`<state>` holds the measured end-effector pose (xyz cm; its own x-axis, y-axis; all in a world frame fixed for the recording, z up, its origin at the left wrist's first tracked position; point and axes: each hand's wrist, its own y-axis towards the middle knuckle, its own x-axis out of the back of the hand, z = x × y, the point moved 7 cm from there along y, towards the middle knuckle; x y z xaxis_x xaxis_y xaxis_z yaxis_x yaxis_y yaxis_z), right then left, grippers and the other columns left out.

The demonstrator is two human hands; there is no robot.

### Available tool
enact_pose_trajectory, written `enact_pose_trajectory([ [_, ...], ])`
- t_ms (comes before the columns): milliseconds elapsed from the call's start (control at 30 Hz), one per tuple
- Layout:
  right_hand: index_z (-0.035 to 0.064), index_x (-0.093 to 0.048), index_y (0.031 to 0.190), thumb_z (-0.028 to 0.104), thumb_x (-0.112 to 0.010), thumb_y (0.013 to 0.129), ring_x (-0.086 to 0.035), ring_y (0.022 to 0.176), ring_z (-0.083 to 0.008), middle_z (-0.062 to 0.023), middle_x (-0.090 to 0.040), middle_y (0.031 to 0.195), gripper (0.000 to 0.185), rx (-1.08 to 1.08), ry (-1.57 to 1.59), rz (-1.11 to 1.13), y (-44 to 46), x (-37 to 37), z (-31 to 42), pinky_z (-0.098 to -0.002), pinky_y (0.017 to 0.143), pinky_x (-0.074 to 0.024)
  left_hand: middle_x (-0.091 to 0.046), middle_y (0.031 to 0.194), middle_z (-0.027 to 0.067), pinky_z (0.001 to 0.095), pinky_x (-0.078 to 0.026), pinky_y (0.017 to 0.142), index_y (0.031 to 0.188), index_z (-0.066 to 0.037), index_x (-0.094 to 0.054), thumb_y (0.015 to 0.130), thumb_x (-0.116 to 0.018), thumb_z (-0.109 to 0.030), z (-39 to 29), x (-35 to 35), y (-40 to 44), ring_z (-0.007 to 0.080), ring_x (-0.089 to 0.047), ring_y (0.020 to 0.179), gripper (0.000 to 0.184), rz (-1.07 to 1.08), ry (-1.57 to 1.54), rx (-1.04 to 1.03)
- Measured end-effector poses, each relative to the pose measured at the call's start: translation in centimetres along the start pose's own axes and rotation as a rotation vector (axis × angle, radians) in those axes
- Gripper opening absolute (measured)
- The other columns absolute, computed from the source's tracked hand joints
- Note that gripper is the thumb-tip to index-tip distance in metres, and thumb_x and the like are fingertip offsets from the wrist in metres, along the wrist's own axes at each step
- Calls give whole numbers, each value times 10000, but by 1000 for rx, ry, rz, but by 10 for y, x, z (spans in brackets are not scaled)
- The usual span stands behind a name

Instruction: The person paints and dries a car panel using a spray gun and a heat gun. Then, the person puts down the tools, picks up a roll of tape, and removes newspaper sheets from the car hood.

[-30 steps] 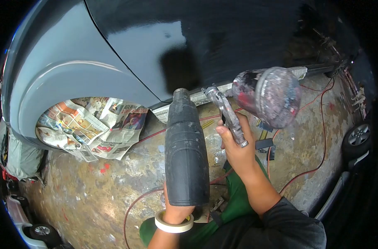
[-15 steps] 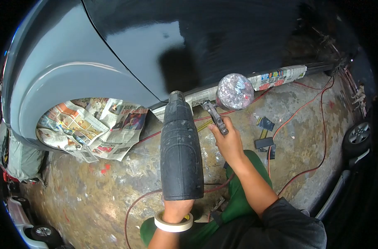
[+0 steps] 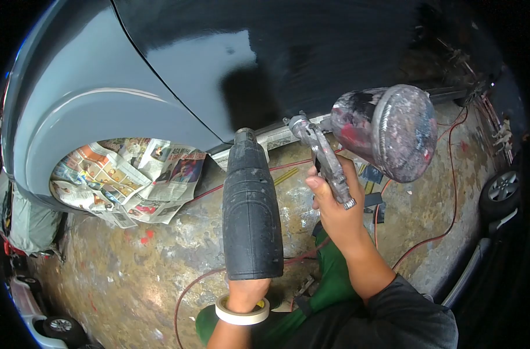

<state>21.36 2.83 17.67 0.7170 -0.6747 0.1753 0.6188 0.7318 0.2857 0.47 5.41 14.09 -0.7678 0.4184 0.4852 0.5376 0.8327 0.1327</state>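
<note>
My left hand (image 3: 249, 286) grips a dark heat gun (image 3: 252, 215), whose body hides the fingers. Its nozzle points at the lower part of the dark car door (image 3: 329, 64), and a masking tape roll (image 3: 242, 317) circles my left wrist. My right hand (image 3: 342, 215) is closed around the handle of a paint-spattered spray gun (image 3: 323, 151). The gun's round paint cup (image 3: 404, 134) juts out to the right, its ridged lid turned toward me. Along the door's bottom edge runs a strip of newspaper masking (image 3: 285, 136).
Crumpled newspaper (image 3: 131, 180) fills the wheel arch of the grey fender (image 3: 96, 122). A red hose (image 3: 451, 198) loops over the stained floor (image 3: 119, 273). Dark sanding blocks or scraps (image 3: 372, 199) lie behind my right hand. Another car's wheel (image 3: 503, 187) stands at the right.
My right hand has lifted the spray gun closer to me and to the right, tilting it so the cup's side shows. The heat gun in my left hand has barely shifted.
</note>
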Motion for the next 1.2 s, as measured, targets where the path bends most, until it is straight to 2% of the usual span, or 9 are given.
enact_pose_trajectory([
  [267,-8,-587,1155,270,-728,931,-702,888,-361,-224,-709,992,384,-82,-128,10,7,-14,-41,-408,771,-524,-527,1444,199,434,-321,1154,1406,1,-528,937,-598,-106,-2,2,-3,348,-471,1362,486,14,69,-26],
  [433,5,-571,1111,330,-704,943,-666,899,-472,-274,-693,947,389,-193,-271,69,8,-22,-74,-467,737,-512,-682,1035,136,422,-513,836,1198,-24,-655,763,-741,21,-8,7,-5,302,-659,926,445,-118,287,-187],
  [600,2,-565,1094,376,-677,954,-628,933,-518,-299,-679,950,415,-280,-308,98,5,-26,-99,-512,740,-496,-686,1050,137,423,-517,843,1199,-25,-652,768,-766,-4,-4,6,-7,311,-663,935,446,-139,347,-218],
  [767,-3,-572,1121,386,-690,944,-628,930,-522,-299,-676,949,443,-211,-254,67,7,-24,-89,-499,759,-505,-687,1057,139,419,-517,847,1210,-23,-648,775,-755,-2,0,8,-6,308,-664,939,448,-145,299,-154],
  [833,0,-576,1137,377,-704,937,-648,915,-491,-281,-683,950,446,-182,-211,49,7,-20,-72,-477,772,-513,-687,1053,139,419,-516,846,1213,-22,-648,779,-746,1,2,9,-6,309,-662,936,445,-145,265,-133],
  [967,3,-587,1166,318,-743,918,-694,877,-343,-211,-702,953,430,-72,-71,-8,5,-9,-22,-408,796,-524,-685,1046,139,419,-512,844,1212,-19,-649,782,-728,3,-2,11,-5,314,-658,923,438,-133,231,-111],
  [1067,-11,-589,1182,275,-757,911,-689,865,-259,-173,-705,949,428,19,45,-29,1,-3,-3,-371,806,-523,-600,1284,184,434,-395,1039,1319,6,-583,871,-639,-61,-6,9,0,346,-554,1189,456,-59,131,-59],
  [1133,-25,-585,1190,268,-756,912,-686,866,-248,-167,-705,949,439,45,82,-19,0,-3,0,-364,810,-523,-558,1404,205,443,-335,1138,1370,17,-552,915,-599,-94,-6,7,3,360,-501,1324,471,-24,92,-33],
  [1200,-44,-577,1195,279,-748,918,-691,875,-270,-176,-707,955,459,46,81,1,0,-6,-3,-371,814,-524,-558,1406,204,444,-332,1140,1364,15,-559,911,-603,-97,-6,7,4,361,-499,1327,469,-23,96,-24],
])
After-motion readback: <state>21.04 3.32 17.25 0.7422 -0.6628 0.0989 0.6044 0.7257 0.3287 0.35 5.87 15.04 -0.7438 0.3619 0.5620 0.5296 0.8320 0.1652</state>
